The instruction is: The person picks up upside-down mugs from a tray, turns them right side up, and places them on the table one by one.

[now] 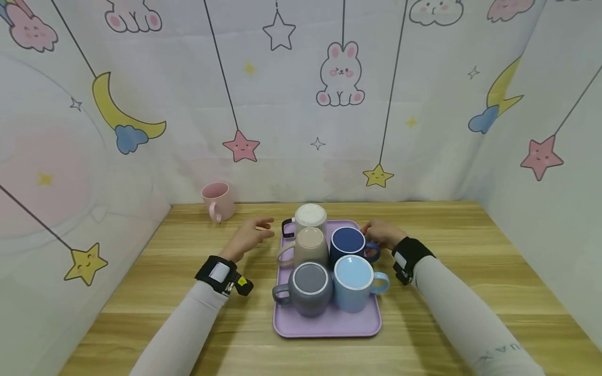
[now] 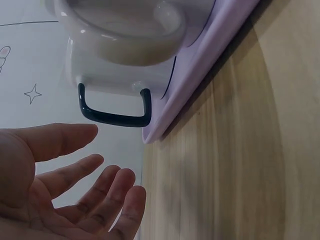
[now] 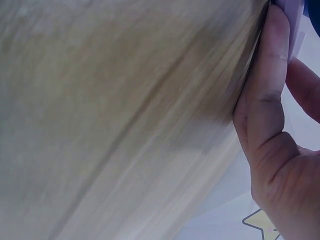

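Several mugs stand upside down on a lilac tray [image 1: 326,328]: white with a black handle [image 1: 310,215], beige [image 1: 310,250], navy blue [image 1: 347,245], grey [image 1: 310,292] and light blue [image 1: 352,292]. My left hand [image 1: 249,237] is held apart from the tray's far left side, fingers spread and holding nothing. In the left wrist view, its thumb is near the black handle [image 2: 115,118]. At the tray's far right edge, behind the navy mug, my right hand [image 1: 382,233] grips the rim. The right wrist view has the tray edge [image 3: 296,30] between its fingers.
A pink mug [image 1: 218,201] stands upright at the back left of the wooden table [image 1: 235,344], outside the tray. A patterned cloth [image 1: 291,104] hangs behind the table and along its sides.
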The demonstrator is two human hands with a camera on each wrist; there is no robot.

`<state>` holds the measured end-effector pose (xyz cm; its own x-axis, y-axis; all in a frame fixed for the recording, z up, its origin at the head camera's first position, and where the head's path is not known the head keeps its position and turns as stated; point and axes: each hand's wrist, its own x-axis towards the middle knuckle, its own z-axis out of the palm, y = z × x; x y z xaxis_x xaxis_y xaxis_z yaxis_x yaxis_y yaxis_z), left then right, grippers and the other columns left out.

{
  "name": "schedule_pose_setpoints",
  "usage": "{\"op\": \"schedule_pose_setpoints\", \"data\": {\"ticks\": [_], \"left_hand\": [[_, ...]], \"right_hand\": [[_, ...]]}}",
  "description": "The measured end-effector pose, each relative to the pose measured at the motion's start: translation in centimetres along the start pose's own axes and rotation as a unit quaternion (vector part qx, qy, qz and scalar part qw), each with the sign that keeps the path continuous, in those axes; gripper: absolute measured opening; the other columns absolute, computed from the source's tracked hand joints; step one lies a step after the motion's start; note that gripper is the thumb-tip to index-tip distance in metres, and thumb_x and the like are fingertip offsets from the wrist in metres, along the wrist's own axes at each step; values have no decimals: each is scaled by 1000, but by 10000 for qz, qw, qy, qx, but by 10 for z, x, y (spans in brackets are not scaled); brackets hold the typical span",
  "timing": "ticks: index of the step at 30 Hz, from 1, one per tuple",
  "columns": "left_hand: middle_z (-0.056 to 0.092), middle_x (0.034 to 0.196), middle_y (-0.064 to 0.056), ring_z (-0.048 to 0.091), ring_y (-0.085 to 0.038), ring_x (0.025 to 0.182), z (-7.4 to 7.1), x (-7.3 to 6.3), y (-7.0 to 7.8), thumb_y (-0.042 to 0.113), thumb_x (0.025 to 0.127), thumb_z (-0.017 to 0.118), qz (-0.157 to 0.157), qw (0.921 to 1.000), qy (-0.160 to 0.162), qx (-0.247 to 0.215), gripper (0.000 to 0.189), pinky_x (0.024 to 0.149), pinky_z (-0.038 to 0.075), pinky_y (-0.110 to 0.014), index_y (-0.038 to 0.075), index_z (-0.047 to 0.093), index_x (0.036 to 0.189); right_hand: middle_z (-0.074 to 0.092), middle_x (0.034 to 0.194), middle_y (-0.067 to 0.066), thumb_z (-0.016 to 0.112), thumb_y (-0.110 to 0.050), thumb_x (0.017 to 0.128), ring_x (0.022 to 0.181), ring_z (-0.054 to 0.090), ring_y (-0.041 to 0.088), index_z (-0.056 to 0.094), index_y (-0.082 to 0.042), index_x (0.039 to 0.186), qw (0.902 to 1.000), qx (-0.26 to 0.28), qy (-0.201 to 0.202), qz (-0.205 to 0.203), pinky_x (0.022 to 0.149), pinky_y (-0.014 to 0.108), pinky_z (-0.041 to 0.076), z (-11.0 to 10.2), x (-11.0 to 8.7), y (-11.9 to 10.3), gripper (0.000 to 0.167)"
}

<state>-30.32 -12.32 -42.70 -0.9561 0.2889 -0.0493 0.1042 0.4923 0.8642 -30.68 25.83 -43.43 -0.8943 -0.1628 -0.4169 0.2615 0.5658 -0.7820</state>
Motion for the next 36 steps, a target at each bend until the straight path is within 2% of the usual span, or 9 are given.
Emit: {"op": "schedule_pose_setpoints", "data": {"ticks": [5,10,17,20,27,31,36], "left_hand": [[60,133,-28,63,-34,110,9,2,0,8,100,65,-90,10000,-1,28,50,91,59,-42,-4,53,147],[61,130,-28,67,-31,95,16,2,-1,9,96,70,-254,9995,-185,26,57,84,61,-37,0,51,150],[61,117,-25,66,-25,82,25,7,-5,5,91,73,-197,9996,-215,65,62,70,60,-29,-2,51,149],[62,113,-22,65,-23,82,28,10,-6,5,92,72,-240,9994,-233,19,60,69,60,-29,-2,51,149],[63,116,-24,64,-25,93,33,14,-7,3,95,70,-383,9988,-300,10,60,80,62,-33,-4,48,150],[63,116,-24,63,-25,92,35,14,-8,2,95,70,-390,9989,-264,61,58,75,60,-29,-4,50,149],[63,109,-22,60,-22,85,37,15,-10,-6,90,69,-204,9995,-210,80,57,67,55,-24,-3,54,145]], "right_hand": [[55,115,19,48,9,91,93,59,28,55,9,123,10000,-9,3,41,71,33,62,-1,0,0,33],[55,115,18,48,8,92,92,57,27,55,8,123,10000,-1,10,50,70,32,60,-1,-1,-1,32],[54,117,18,47,6,92,95,54,28,54,8,122,10000,-64,9,11,73,32,55,-1,-1,-2,31],[54,117,18,47,6,93,96,54,29,54,8,123,10000,-41,-5,75,75,34,56,-2,-2,-2,31],[53,120,19,47,7,93,100,57,31,54,9,126,9998,109,-39,136,78,36,63,-2,1,-3,34],[53,122,21,46,8,92,100,58,32,52,10,127,9997,179,-104,125,75,35,64,-2,1,-2,36],[52,127,25,45,10,93,100,60,33,51,12,131,9996,215,-155,128,74,36,66,-3,2,1,39]]}}
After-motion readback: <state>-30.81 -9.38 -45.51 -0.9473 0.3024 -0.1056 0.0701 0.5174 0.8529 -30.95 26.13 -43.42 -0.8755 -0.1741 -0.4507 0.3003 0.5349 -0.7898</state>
